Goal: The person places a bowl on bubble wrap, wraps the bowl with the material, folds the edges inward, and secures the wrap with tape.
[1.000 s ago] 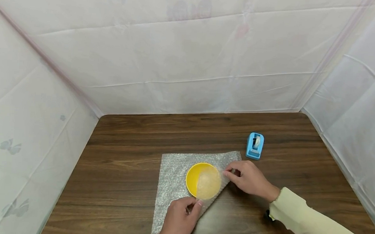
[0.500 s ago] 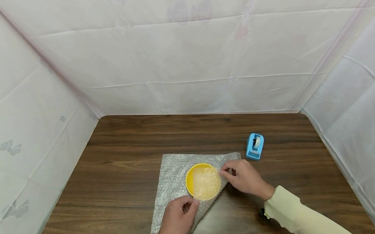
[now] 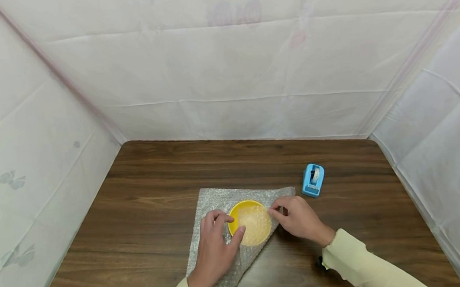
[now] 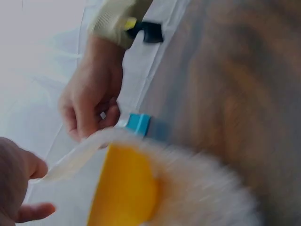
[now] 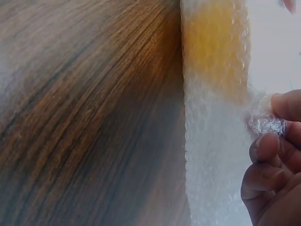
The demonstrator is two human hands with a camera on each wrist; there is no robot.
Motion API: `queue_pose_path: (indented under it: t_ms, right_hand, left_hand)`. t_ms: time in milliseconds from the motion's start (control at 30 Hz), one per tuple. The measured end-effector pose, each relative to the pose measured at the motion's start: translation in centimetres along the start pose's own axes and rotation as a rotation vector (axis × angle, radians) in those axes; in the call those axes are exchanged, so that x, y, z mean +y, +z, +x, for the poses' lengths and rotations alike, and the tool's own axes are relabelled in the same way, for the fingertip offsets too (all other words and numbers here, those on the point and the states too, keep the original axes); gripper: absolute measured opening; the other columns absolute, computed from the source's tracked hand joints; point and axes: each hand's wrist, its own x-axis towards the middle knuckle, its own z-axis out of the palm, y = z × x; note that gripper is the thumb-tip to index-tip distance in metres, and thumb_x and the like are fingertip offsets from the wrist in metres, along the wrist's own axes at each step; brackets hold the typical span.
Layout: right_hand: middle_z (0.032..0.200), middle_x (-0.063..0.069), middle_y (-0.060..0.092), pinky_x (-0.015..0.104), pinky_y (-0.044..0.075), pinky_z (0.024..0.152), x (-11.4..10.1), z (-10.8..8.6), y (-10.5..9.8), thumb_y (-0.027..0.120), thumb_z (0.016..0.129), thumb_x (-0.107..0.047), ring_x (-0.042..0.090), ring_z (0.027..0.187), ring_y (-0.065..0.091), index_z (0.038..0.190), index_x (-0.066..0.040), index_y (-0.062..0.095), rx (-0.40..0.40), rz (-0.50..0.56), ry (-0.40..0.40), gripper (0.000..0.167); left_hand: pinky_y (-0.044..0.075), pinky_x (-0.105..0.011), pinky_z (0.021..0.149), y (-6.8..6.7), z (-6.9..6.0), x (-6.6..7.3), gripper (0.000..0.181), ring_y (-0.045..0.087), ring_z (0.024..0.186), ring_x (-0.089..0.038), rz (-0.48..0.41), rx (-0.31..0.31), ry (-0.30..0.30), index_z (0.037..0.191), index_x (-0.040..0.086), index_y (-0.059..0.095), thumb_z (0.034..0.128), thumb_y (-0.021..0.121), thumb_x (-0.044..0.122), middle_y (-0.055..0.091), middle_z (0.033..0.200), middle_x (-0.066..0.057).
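Observation:
A yellow bowl (image 3: pixel 233 225) lies on a sheet of bubble wrap (image 3: pixel 211 199), whose right side is folded over part of the bowl. My right hand (image 3: pixel 299 218) pinches the folded edge at the bowl's right; in the right wrist view the bubble wrap (image 5: pixel 216 155) bunches between its fingers. Over the bowl's left rim is my left hand (image 3: pixel 214 251), thumb and fingers spread apart. In the left wrist view, the left hand (image 4: pixel 19 188) is beside the raised wrap edge, with a gap between finger and thumb. Whether its fingertips touch the wrap or the bowl is hard to tell.
A blue tape dispenser (image 3: pixel 312 180) with a roll of tape stands behind my right hand. Everything lies on a dark wooden table (image 3: pixel 152 209), with white sheeting (image 3: pixel 233 74) hung behind it and along both sides.
My left hand has let go of the fold's lower edge and moved up to the bowl's left rim, its fingers spreading. The fold has come left over the bowl; the right hand keeps its pinch.

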Motion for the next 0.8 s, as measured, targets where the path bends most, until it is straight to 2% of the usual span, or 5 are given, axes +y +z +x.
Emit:
queue_pose_path:
  t_ms: [167,300,400,567,800]
  right_hand:
    - [0.079,-0.011,0.072,0.018,0.044,0.054,-0.1,0.1,0.1,0.074,0.097,-0.018,-0.003,0.059,0.047,0.089,-0.02,0.078,-0.001,0.004,0.004,0.01]
    - [0.079,-0.012,0.071,0.018,0.044,0.054,0.0,0.2,0.1,0.074,0.098,-0.018,-0.005,0.059,0.046,0.089,-0.021,0.078,0.001,0.005,0.006,0.01]
    - [0.077,-0.013,0.07,0.018,0.043,0.053,0.0,0.3,0.1,0.074,0.097,-0.019,-0.004,0.058,0.045,0.088,-0.021,0.077,0.0,0.008,0.004,0.01]
    - [0.075,-0.014,0.068,0.019,0.042,0.052,-0.1,0.3,0.1,0.073,0.098,-0.02,-0.005,0.057,0.044,0.088,-0.022,0.076,-0.011,0.01,0.012,0.011]
    - [0.075,-0.015,0.067,0.018,0.042,0.052,0.0,0.1,0.1,0.072,0.1,-0.023,-0.006,0.058,0.044,0.088,-0.023,0.076,-0.023,0.011,0.018,0.013]
  left_hand:
    - [0.054,-0.047,0.088,-0.4,2.2,-0.5,0.015,0.061,0.108,-0.025,-0.038,-0.122,0.036,0.089,0.014,0.07,0.0921,0.08,0.025,0.066,0.114,-0.005]
    - [0.057,-0.035,0.082,-0.7,3.4,-1.0,0.017,0.066,0.099,-0.021,-0.055,-0.186,0.041,0.079,0.018,0.07,0.0941,0.078,0.022,0.069,0.107,-0.002]
    - [0.058,-0.028,0.078,-0.8,3.9,-1.3,0.017,0.067,0.094,-0.018,-0.065,-0.193,0.033,0.078,0.018,0.072,0.0934,0.079,0.019,0.069,0.104,-0.001]
    - [0.06,-0.028,0.077,-0.5,4.3,-1.7,0.016,0.07,0.093,-0.021,-0.079,-0.196,0.005,0.08,0.015,0.075,0.0947,0.077,0.019,0.072,0.107,-0.005]
    - [0.059,-0.024,0.074,-0.1,4.6,-2.2,0.014,0.071,0.087,-0.018,-0.107,-0.177,-0.014,0.085,0.011,0.08,0.0958,0.075,0.019,0.075,0.103,-0.005]
